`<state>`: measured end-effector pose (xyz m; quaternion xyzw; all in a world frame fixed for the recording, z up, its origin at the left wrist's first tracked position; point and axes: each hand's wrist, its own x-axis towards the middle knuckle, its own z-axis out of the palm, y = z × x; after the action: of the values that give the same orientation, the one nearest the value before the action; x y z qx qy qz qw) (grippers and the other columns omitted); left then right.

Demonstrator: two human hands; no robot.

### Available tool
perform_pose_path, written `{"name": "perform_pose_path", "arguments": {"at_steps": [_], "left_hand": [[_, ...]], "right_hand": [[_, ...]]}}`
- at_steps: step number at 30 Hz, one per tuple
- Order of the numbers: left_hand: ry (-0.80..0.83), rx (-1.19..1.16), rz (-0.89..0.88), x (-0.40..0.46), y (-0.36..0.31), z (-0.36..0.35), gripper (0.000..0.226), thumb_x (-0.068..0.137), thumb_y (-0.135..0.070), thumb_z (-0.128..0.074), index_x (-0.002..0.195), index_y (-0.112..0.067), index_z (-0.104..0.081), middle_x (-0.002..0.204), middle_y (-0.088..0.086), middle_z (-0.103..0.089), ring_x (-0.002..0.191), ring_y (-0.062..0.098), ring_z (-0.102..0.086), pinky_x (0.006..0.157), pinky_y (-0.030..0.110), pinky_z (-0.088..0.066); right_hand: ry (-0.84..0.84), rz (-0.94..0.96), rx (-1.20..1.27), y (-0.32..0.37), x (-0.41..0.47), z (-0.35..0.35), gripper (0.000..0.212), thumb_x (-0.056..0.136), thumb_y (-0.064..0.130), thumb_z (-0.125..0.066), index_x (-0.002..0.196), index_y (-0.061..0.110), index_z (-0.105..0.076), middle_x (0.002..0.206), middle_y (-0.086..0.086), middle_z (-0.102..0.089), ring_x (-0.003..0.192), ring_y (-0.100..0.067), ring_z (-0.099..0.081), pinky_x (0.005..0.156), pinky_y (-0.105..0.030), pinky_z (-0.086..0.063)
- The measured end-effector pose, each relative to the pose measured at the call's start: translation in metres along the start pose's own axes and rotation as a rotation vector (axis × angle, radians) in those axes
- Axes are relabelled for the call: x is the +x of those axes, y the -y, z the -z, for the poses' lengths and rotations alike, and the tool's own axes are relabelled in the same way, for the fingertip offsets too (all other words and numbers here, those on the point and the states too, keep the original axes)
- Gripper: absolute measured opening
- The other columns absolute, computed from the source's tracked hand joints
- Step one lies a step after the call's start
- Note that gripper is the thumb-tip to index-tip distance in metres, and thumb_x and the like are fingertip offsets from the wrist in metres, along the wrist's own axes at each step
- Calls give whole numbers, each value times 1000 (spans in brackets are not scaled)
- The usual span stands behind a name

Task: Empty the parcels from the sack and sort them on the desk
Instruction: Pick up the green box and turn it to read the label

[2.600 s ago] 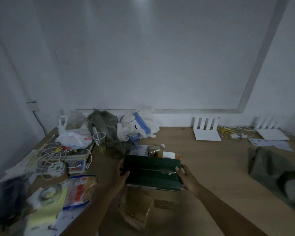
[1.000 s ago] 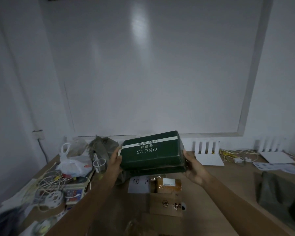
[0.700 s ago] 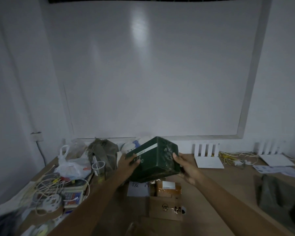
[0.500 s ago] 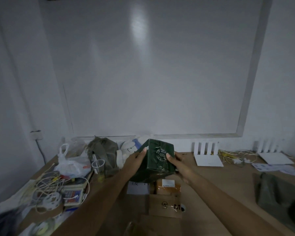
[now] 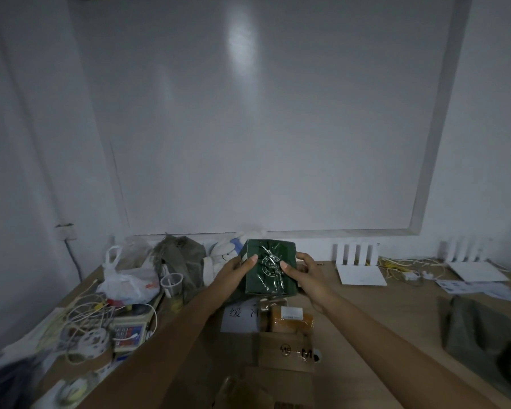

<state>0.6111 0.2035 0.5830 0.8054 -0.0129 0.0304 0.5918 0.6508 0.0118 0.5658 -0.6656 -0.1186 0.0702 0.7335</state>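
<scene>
Both hands are clasping the green box [image 5: 268, 271]: the left hand [image 5: 233, 271] and right hand [image 5: 303, 271] are each forming a grip pressed against opposite sides, thumbs lying on the face nearest the camera. Since a second ago the box has been turned from broadside to end-on, its round logo now facing the person, held above the tabletop [image 5: 366, 308]. They are probably inspecting it before sorting. Below, the orange parcel [image 5: 291, 317] and brown carton [image 5: 286, 351] are lying already placed.
</scene>
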Motion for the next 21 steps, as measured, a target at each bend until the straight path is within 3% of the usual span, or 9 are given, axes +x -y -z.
{"name": "perform_pose_path", "arguments": {"at_steps": [4, 6, 8, 11, 12, 14, 17, 19, 21], "left_hand": [[101, -20, 49, -5, 1, 6, 45, 93, -37, -52, 132, -18, -41, 129, -7, -51, 107, 6, -54, 76, 9, -47], [164, -9, 61, -7, 7, 10, 74, 82, -38, -67, 142, -17, -28, 140, -3, -42, 125, 14, -45, 94, 19, -44], [195, -65, 83, -9, 13, 14, 105, 64, -49, -79, 145, -14, -22, 147, 2, -37, 131, 18, -39, 105, 28, -39], [132, -163, 137, -13, 6, 12, 66, 89, -53, -50, 139, -13, -34, 136, 0, -43, 123, 16, -42, 101, 29, -37], [82, -224, 159, -11, 5, 12, 63, 90, -57, -41, 136, -13, -41, 135, 3, -48, 123, 19, -46, 102, 32, -39], [-19, -312, 192, -11, 2, 10, 62, 91, -62, -35, 129, -17, -52, 129, 7, -58, 119, 25, -54, 104, 42, -42], [-152, -243, 118, -13, -1, 7, 33, 98, -39, -42, 101, -13, -61, 102, 5, -68, 96, 19, -64, 87, 34, -51], [-188, -237, 72, -12, 2, 7, 24, 96, -26, -51, 112, -9, -57, 112, 10, -65, 98, 15, -63, 78, 25, -51], [-188, -272, 43, -13, 5, 9, 37, 95, -20, -54, 130, -11, -49, 128, 9, -59, 105, 17, -61, 89, 32, -51]], "right_hand": [[-4, -40, 24, 5, -3, -5, 30, 95, 43, -50, 100, 15, -60, 103, -12, -66, 95, -24, -63, 86, -46, -53], [-25, -66, 40, 6, -3, -6, 44, 98, 51, -37, 92, 18, -64, 98, -8, -66, 98, -25, -60, 95, -50, -47], [-42, -80, 48, 6, -3, -6, 42, 100, 47, -33, 91, 18, -62, 97, -6, -63, 97, -22, -58, 96, -49, -45], [-9, -96, 34, 1, -1, -6, 32, 99, 37, -39, 100, 12, -58, 104, -12, -61, 99, -25, -56, 92, -46, -46], [3, -105, 32, 0, -3, -7, 29, 98, 35, -41, 101, 11, -58, 105, -12, -61, 101, -26, -56, 91, -44, -46], [35, -114, 51, -2, -5, -7, 26, 98, 29, -42, 100, 12, -61, 103, -12, -63, 102, -27, -57, 91, -42, -45], [89, -88, 59, -8, -6, -8, 25, 95, 22, -48, 111, 12, -65, 111, -17, -65, 110, -30, -57, 98, -48, -43], [95, -70, 75, -13, -6, -8, 27, 92, 19, -53, 116, 11, -62, 116, -19, -64, 113, -31, -57, 98, -51, -42], [47, -87, 106, -15, -6, -8, 23, 93, 20, -55, 113, 9, -56, 115, -17, -64, 111, -31, -59, 96, -50, -44]]}}
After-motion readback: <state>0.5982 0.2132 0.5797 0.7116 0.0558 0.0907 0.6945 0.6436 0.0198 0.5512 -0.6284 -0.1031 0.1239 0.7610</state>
